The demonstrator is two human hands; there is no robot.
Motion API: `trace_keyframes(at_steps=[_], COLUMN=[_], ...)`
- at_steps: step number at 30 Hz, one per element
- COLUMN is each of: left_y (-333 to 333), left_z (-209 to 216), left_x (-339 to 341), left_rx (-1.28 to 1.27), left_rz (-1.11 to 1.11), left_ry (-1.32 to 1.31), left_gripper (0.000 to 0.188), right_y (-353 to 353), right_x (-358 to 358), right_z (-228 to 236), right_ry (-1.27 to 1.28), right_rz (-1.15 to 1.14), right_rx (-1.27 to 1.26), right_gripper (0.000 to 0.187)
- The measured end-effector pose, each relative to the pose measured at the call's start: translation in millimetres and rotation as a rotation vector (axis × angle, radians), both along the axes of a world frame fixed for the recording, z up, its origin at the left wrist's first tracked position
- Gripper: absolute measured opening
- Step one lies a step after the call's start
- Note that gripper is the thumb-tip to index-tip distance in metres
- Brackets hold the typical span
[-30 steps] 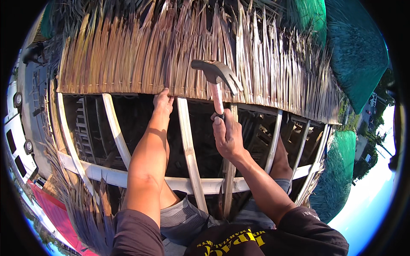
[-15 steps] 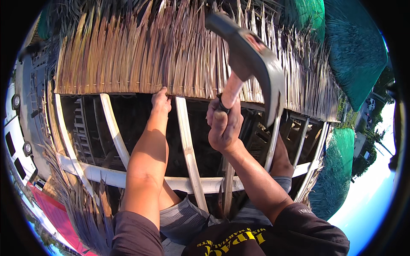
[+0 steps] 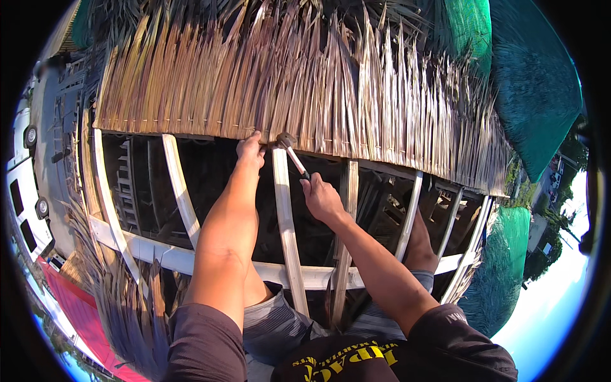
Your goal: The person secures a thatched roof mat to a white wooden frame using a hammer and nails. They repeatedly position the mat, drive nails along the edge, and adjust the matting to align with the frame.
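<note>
"What are you seeing on the far left?"
"A white vehicle (image 3: 28, 213) is standing there, and a red surface (image 3: 73, 309) is showing below it. Next, 2 pale slats (image 3: 179, 181) are running down, and a rail (image 3: 159, 253) is crossing them."

"And the left hand (image 3: 251, 149)?"
"It's clamping on the lower edge of the thatch (image 3: 191, 83). 1 finger is lying on the front of that edge, and the others are curling below it. The thatch is spreading across the top, from the left slats to well past the right hand."

"Where is the hammer (image 3: 294, 159)?"
"Just right of the left hand. Its head is sitting at the thatch's edge, near the top of the middle slat (image 3: 286, 216). I can't tell whether it's touching."

"The right hand (image 3: 323, 198)?"
"It's closing around the handle's lower end, the fingers wrapping together. The handle is slanting up and left from it."

"Farther right?"
"A bare leg (image 3: 420, 239) is showing among more slats. Past them, green netting (image 3: 538, 76) is hanging, and bright sky (image 3: 547, 305) is filling the lower right."
</note>
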State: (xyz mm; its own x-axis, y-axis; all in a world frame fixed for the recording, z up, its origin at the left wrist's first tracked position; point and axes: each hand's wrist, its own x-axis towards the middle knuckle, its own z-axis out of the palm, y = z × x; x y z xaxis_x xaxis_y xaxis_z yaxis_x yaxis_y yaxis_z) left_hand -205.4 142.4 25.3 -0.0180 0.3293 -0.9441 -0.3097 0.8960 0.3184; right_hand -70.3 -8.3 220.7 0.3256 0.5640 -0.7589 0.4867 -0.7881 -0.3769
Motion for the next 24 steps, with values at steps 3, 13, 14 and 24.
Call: trace_keyframes(at_steps=[3,13,14,24], left_y=[2,-83,-99,-331], left_z=[45,408,443,624], left_x=[-10,-141,-151,-239], left_rx=[0.007,0.737,0.763,0.872], left_rz=[-0.281,-0.993,-1.023,-1.807], left_ry=[0.055,0.370,0.406,0.149], left_gripper=[0.034,0.031,0.029,0.021], right_y=[-9,-124,-135,-208], right_x=[0,-45,-57,-148], right_z=[-1,262,276,337], right_ry=[-0.014,0.196,0.232,0.373], right_rz=[-0.162,0.110,0.133,0.457], right_rx=[0.182,0.377,0.433,0.528], right_gripper=[0.037,0.040,0.041,0.048])
